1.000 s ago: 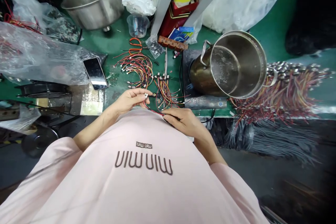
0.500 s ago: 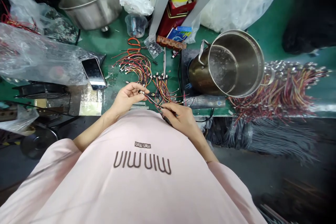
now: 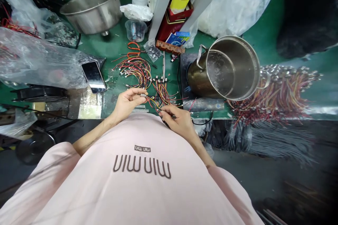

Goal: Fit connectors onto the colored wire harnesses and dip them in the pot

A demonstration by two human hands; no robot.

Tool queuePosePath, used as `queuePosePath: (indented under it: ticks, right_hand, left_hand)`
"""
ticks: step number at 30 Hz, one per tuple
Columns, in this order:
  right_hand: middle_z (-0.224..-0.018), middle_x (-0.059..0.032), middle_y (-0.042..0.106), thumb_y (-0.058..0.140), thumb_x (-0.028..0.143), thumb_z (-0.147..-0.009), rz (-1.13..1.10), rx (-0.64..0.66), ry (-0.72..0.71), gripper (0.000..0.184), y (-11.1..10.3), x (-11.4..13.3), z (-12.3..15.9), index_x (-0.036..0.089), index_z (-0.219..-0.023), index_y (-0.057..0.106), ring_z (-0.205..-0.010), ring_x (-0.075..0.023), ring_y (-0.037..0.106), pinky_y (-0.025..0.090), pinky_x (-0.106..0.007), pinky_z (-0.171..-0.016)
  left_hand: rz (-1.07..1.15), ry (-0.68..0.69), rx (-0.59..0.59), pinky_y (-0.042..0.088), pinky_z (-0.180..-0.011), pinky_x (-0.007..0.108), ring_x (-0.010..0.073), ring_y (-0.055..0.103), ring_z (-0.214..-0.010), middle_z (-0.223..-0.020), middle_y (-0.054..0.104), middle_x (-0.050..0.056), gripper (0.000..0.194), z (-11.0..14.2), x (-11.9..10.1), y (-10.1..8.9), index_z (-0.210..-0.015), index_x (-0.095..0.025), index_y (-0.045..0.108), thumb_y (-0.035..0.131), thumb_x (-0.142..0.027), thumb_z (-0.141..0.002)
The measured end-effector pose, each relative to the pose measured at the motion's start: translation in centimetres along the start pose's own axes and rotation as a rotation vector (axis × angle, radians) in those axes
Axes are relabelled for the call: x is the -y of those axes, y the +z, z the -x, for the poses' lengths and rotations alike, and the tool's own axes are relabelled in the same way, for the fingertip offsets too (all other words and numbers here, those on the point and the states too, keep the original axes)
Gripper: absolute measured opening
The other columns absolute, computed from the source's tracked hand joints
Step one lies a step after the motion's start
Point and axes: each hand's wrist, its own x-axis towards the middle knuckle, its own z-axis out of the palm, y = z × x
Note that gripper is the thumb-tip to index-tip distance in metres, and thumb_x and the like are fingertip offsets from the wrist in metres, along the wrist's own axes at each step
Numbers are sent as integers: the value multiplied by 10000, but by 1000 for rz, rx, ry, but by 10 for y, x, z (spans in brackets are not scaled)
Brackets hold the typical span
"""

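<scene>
Thin wire lead (image 3: 152,102) strung between the fingertips of both hands.
The left hand (image 3: 126,104) pinches its small metal connector (image 3: 143,95); the right hand (image 3: 178,121) closes on the wires, a dark item beneath its fingers unclear. The lead looks light and limp, probably weakest where wire meets metal, so the connector body seems the safest hold. Beyond the left fingertips, a wire bundle (image 3: 142,71) lies on the green bench (image 3: 111,44); a metal pot (image 3: 198,81) stands past the right fingers.
</scene>
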Motion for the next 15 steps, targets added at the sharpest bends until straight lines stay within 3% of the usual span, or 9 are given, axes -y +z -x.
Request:
queuePosePath:
  ticks: [9,15]
  right_hand:
    - [-785,-10,693,524,286,-868,-488,104,184,182,-4,3,-4,192,-1023,544,-576,-101,631,521,-227,-537]
    - [-827,-12,675,575,298,-833,-505,148,199,171,-19,-5,-1,200,-973,569,-605,-110,649,542,-248,-559]
  left_hand:
    - [-4,-48,16,533,-761,264,114,666,-742,-882,728,22,306,3,3,0,-910,-180,717,819,-278,-639]
    - [23,-37,4,553,-785,300,122,672,-729,-867,726,22,296,0,7,-3,-903,-178,712,816,-273,-642]
